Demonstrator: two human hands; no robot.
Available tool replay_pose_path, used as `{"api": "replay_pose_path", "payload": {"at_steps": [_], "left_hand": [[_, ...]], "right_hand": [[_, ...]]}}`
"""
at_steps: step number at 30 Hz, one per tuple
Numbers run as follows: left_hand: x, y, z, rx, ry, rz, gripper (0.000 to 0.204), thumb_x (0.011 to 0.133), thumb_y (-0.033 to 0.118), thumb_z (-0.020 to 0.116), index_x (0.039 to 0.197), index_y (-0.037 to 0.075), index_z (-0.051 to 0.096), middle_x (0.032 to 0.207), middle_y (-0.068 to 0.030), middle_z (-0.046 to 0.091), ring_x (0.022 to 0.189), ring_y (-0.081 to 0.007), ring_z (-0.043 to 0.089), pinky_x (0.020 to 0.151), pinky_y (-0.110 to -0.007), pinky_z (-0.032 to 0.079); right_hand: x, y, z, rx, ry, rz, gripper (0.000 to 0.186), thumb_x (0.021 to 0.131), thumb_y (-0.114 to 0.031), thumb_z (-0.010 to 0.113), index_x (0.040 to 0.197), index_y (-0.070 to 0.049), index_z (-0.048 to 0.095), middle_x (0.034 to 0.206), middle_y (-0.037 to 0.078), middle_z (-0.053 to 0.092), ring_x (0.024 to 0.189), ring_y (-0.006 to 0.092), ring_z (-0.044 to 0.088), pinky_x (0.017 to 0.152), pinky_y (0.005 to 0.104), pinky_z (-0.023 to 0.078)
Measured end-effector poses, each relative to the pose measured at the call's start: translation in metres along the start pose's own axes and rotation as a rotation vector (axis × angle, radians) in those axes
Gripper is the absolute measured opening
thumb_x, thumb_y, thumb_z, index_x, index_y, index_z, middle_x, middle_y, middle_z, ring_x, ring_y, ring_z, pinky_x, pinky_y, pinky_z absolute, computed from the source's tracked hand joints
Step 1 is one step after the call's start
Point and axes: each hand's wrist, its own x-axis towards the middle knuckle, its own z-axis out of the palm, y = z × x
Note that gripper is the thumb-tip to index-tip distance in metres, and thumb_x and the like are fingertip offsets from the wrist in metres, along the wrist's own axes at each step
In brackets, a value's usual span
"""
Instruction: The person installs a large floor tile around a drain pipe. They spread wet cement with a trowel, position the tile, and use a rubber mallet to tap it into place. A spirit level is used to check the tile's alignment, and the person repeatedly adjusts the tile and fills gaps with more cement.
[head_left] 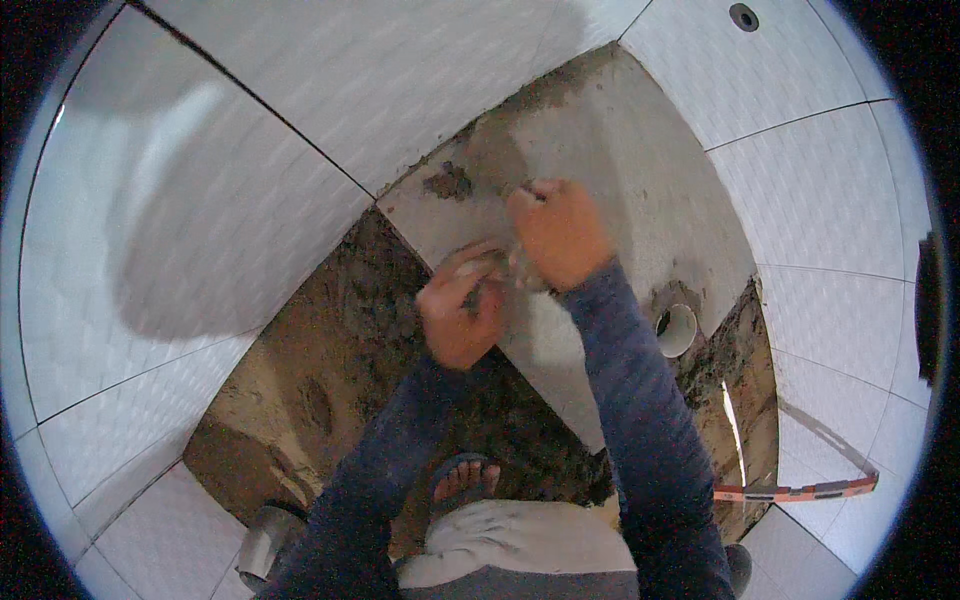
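Observation:
Both my hands are raised over a large grey floor tile (640, 170) smeared with cement. My right hand (565, 235) is closed, fingers curled in; whatever it grips is hidden. Just left of it and nearer me, my left hand (462, 310) has its fingers bent together at the edge of a small pale, blurred thing (518, 268) between the hands. That thing is too smeared to name. Below my left hand runs the tile's near edge, beside dark wet mortar (375, 270).
A white pipe end (677, 331) stands at the tile's right side. An orange spirit level (800, 491) leans by the right wall. At the lower left is a metal pot (270, 545). White wall tiles (200, 200) enclose the corner; my bare-toed foot (465, 478) is on the mortar bed.

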Motion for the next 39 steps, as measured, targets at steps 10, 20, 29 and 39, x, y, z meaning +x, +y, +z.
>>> {"api": "replay_pose_path", "payload": {"at_steps": [10, 20, 29, 39], "left_hand": [[-0.012, 0.003, -0.049, 0.018, 0.286, -0.16, 0.019, 0.089, -0.001, 0.062, 0.107, -0.005, 0.07, 0.112, -0.0167, 0.072, 0.106, -0.0258, 0.067, 0.096, -0.036, 0.051], [-0.024, 0.004, -0.053, -0.02, 0.393, -0.198, 0.014, 0.088, -0.003, 0.062, 0.1, -0.002, 0.07, 0.11, -0.0149, 0.072, 0.103, -0.0243, 0.067, 0.094, -0.035, 0.051], [-0.025, -0.002, -0.063, 0.041, 0.451, -0.227, 0.02, 0.09, 0.001, 0.063, 0.107, 0.0, 0.071, 0.115, -0.0138, 0.071, 0.108, -0.0245, 0.066, 0.097, -0.036, 0.05], [-0.026, 0.001, -0.061, 0.044, 0.505, -0.243, 0.02, 0.087, -0.006, 0.062, 0.104, -0.003, 0.071, 0.111, -0.0133, 0.071, 0.105, -0.024, 0.066, 0.095, -0.035, 0.049]], "right_hand": [[0.024, -0.005, -0.042, -0.065, -0.247, 0.047, 0.02, 0.081, -0.02, 0.066, 0.094, -0.005, 0.068, 0.079, 0.015, 0.069, 0.081, 0.0339, 0.069, 0.074, 0.0441, 0.056], [0.021, 0.015, -0.068, 0.127, 0.037, 0.592, 0.032, 0.085, -0.03, 0.067, 0.102, -0.005, 0.075, 0.075, 0.021, 0.068, 0.069, 0.0328, 0.069, 0.071, 0.0435, 0.055], [-0.02, -0.002, -0.047, 0.771, -0.217, 0.623, 0.035, 0.08, -0.029, 0.076, 0.103, -0.003, 0.07, 0.09, 0.021, 0.071, 0.088, 0.0382, 0.069, 0.08, 0.0487, 0.054], [-0.011, -0.045, -0.039, 0.205, -0.245, -0.058, 0.028, 0.083, -0.023, 0.067, 0.107, -0.009, 0.071, 0.099, 0.018, 0.07, 0.095, 0.0371, 0.067, 0.083, 0.0455, 0.051]]}}
